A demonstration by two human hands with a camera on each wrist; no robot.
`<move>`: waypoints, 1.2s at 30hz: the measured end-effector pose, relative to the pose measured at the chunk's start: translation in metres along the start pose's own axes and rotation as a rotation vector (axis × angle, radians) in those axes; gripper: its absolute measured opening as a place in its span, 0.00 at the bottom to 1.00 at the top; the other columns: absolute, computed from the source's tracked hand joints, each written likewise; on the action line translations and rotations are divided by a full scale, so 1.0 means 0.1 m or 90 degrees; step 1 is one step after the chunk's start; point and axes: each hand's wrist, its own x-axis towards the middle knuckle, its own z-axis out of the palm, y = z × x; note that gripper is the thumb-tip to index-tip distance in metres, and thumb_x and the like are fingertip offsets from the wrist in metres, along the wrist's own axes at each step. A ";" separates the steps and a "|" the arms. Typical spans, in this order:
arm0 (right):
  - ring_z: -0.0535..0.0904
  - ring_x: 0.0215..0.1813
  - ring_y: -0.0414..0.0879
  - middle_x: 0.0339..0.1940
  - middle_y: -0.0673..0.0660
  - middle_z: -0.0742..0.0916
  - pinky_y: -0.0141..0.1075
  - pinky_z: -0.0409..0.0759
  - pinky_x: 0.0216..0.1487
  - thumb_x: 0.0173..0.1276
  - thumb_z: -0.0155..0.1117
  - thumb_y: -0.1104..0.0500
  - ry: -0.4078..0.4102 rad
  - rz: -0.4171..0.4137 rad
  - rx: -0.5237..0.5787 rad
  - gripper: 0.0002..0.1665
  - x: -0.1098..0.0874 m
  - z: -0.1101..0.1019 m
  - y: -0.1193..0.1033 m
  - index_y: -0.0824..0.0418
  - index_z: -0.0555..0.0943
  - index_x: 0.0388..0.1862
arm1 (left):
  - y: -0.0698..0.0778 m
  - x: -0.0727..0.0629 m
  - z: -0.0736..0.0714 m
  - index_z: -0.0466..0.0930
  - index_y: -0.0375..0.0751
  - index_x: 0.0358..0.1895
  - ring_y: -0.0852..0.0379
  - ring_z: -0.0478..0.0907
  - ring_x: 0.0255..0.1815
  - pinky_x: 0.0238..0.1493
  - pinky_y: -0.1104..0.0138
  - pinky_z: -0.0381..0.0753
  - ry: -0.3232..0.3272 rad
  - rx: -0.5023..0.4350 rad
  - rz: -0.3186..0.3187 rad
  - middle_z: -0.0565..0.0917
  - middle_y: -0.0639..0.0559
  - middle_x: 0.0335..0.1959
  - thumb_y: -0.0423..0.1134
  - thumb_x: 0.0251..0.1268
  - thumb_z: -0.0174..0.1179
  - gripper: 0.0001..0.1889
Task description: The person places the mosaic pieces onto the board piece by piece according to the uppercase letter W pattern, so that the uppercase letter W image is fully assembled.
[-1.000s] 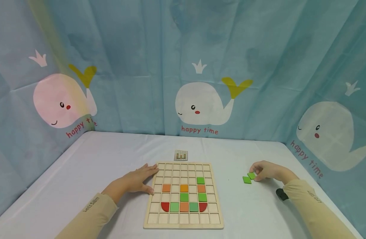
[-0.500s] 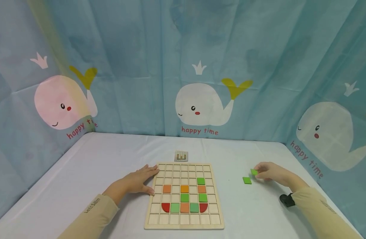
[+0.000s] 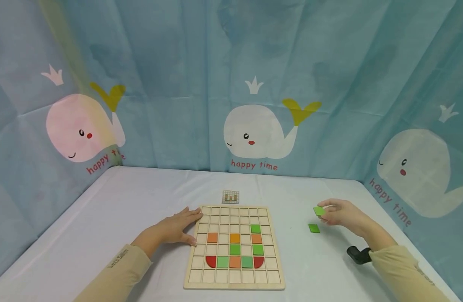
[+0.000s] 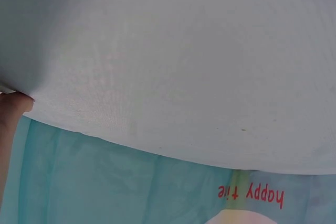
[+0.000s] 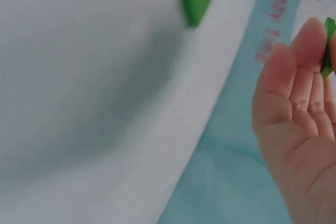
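Note:
My right hand (image 3: 342, 214) pinches a green square tile (image 3: 319, 211) between thumb and fingers, lifted above the table. The held tile (image 5: 328, 48) shows edge-on in the right wrist view. Below it a second green tile (image 3: 313, 228) lies flat on the cloth. My left hand (image 3: 172, 228) rests with fingers spread on the left edge of a wooden grid board (image 3: 233, 286). Several coloured tiles sit in the board's cells: orange ones, green ones such as the upper right tile (image 3: 256, 229), and a red quarter-round (image 3: 211, 261) at each end of the lower row.
A small pattern card (image 3: 230, 196) lies just behind the board. Under the right sleeve a black device (image 3: 358, 254) hangs at the wrist. White cloth (image 3: 152, 184) covers the table, and a blue curtain (image 3: 171, 126) with whale prints stands behind it.
The right hand has picked up one of the two green tiles from the cloth and raised it. The other tile stays put. The left hand has kept its place on the board.

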 end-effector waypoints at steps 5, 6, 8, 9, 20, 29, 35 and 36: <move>0.83 0.47 0.50 0.43 0.58 0.83 0.40 0.81 0.50 0.69 0.59 0.67 -0.047 -0.035 0.023 0.29 0.01 0.12 -0.17 0.78 0.64 0.65 | 0.02 -0.01 -0.01 0.61 0.37 0.73 0.35 0.47 0.76 0.63 0.31 0.54 -0.002 -0.001 0.002 0.57 0.42 0.76 0.58 0.53 0.68 0.47; 0.82 0.47 0.52 0.42 0.57 0.83 0.40 0.80 0.50 0.69 0.59 0.68 -0.059 -0.040 0.028 0.29 0.01 0.14 -0.20 0.78 0.65 0.65 | 0.03 -0.02 -0.01 0.61 0.37 0.73 0.35 0.47 0.76 0.63 0.31 0.54 -0.003 -0.003 0.003 0.57 0.42 0.76 0.58 0.53 0.68 0.47; 0.82 0.47 0.54 0.41 0.57 0.83 0.41 0.80 0.50 0.68 0.58 0.70 -0.076 -0.048 0.030 0.28 0.02 0.20 -0.27 0.77 0.66 0.65 | 0.03 -0.02 -0.02 0.61 0.37 0.73 0.35 0.47 0.76 0.63 0.31 0.54 -0.004 -0.005 0.004 0.57 0.42 0.76 0.58 0.53 0.68 0.47; 0.82 0.47 0.55 0.40 0.56 0.83 0.41 0.80 0.49 0.67 0.58 0.70 -0.081 -0.049 0.031 0.27 0.03 0.23 -0.30 0.76 0.67 0.65 | 0.03 -0.03 -0.02 0.61 0.37 0.73 0.35 0.47 0.76 0.63 0.31 0.54 -0.005 -0.005 0.004 0.57 0.42 0.76 0.57 0.53 0.68 0.47; 0.80 0.44 0.56 0.36 0.57 0.80 0.46 0.79 0.49 0.67 0.58 0.69 -0.080 -0.042 0.047 0.27 0.17 0.54 -0.60 0.71 0.67 0.64 | 0.01 -0.01 -0.01 0.61 0.38 0.73 0.36 0.47 0.76 0.63 0.32 0.54 -0.002 -0.004 -0.003 0.57 0.44 0.76 0.58 0.53 0.69 0.47; 0.80 0.40 0.49 0.37 0.57 0.82 0.41 0.80 0.46 0.68 0.58 0.68 -0.105 -0.043 0.045 0.24 0.28 0.74 -0.74 0.72 0.72 0.62 | 0.03 -0.01 -0.02 0.61 0.37 0.73 0.36 0.46 0.76 0.65 0.33 0.53 -0.003 -0.005 -0.005 0.57 0.44 0.76 0.57 0.52 0.69 0.48; 0.79 0.40 0.50 0.37 0.58 0.79 0.41 0.79 0.45 0.68 0.57 0.68 -0.124 -0.058 0.038 0.24 0.34 0.86 -0.83 0.71 0.74 0.63 | 0.04 -0.01 -0.02 0.61 0.38 0.73 0.37 0.47 0.76 0.64 0.32 0.53 -0.005 -0.004 -0.012 0.57 0.44 0.76 0.58 0.52 0.69 0.48; 0.79 0.40 0.51 0.37 0.58 0.79 0.42 0.79 0.45 0.68 0.57 0.69 -0.124 -0.059 0.038 0.24 0.35 0.88 -0.85 0.71 0.74 0.63 | 0.03 -0.01 -0.02 0.61 0.38 0.73 0.37 0.47 0.76 0.64 0.33 0.53 -0.005 -0.002 -0.013 0.57 0.44 0.76 0.58 0.52 0.69 0.48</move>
